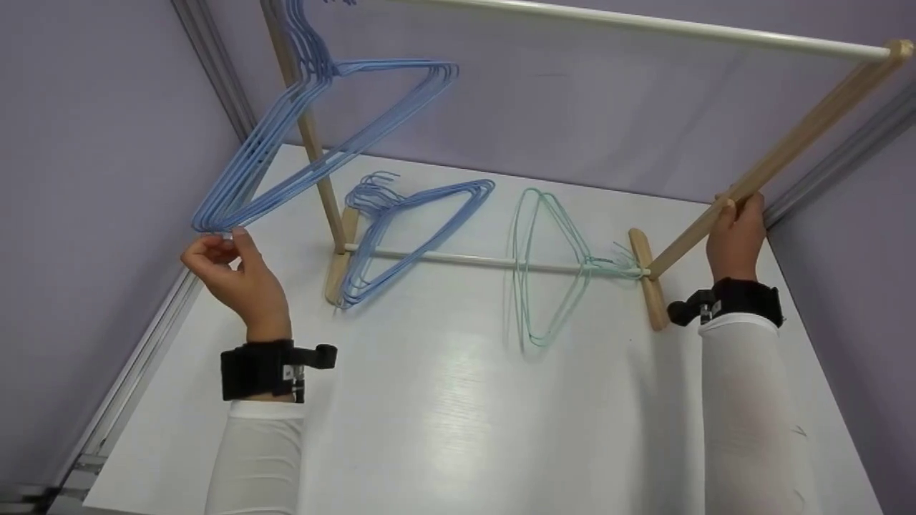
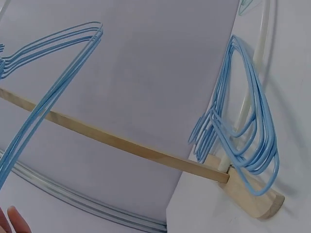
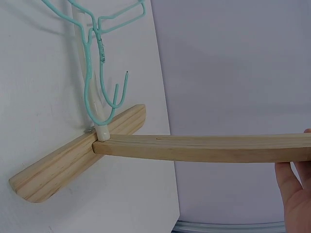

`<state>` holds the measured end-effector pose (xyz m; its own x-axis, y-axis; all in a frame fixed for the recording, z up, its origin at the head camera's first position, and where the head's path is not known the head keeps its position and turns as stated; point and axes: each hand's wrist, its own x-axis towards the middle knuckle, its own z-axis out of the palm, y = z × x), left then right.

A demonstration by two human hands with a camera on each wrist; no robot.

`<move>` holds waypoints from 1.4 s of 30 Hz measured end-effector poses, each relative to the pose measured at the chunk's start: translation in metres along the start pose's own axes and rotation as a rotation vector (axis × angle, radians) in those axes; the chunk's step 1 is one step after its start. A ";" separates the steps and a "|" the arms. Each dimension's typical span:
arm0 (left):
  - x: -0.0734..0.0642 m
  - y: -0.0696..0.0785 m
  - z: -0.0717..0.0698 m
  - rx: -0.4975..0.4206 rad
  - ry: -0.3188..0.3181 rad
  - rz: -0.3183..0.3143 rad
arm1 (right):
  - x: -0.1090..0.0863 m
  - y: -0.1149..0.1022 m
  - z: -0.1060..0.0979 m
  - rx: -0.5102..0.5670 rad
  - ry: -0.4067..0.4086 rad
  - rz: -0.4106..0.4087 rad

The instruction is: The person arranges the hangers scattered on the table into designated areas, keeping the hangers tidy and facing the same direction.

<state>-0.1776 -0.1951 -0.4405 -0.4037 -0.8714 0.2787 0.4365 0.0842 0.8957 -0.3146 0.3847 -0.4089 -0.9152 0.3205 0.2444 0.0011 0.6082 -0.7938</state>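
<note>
In the head view, several blue wire hangers (image 1: 268, 132) hang in a bunch at the rack's upper left. My left hand (image 1: 243, 279) pinches at their lower front corner, thumb and curled fingers right at the wires. Only its fingertips (image 2: 17, 221) show at the bottom left of the left wrist view. On the right, my right hand (image 1: 737, 239) grips the rack's wooden side post (image 1: 769, 164). Its fingers (image 3: 290, 184) lie around the post's edge in the right wrist view.
More blue hangers (image 1: 422, 250) lean over the lower rail (image 1: 472, 261) by the left wooden foot (image 1: 336, 279). Green hangers (image 1: 529, 272) rest on the rail beside the right foot (image 1: 655, 304). A white top rail (image 1: 644, 23) spans above. Walls stand around the white table (image 1: 458, 415).
</note>
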 end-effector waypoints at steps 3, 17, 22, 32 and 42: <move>0.000 -0.006 -0.001 0.037 -0.011 -0.020 | 0.000 0.000 0.001 0.000 0.006 -0.006; -0.021 -0.045 0.007 0.239 -0.227 -0.069 | 0.000 -0.001 0.001 -0.002 -0.001 -0.022; -0.032 -0.058 0.012 0.335 -0.358 -0.084 | -0.001 0.000 0.001 -0.006 0.011 -0.033; -0.040 -0.079 0.033 0.735 -0.752 -0.079 | 0.001 0.002 0.000 -0.018 0.024 -0.026; -0.032 -0.093 0.056 1.112 -0.915 -0.010 | 0.001 -0.001 0.001 -0.026 0.029 -0.019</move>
<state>-0.2504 -0.1480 -0.5128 -0.9541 -0.2995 0.0093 -0.2386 0.7782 0.5809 -0.3158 0.3842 -0.4084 -0.9030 0.3296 0.2756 -0.0053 0.6328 -0.7743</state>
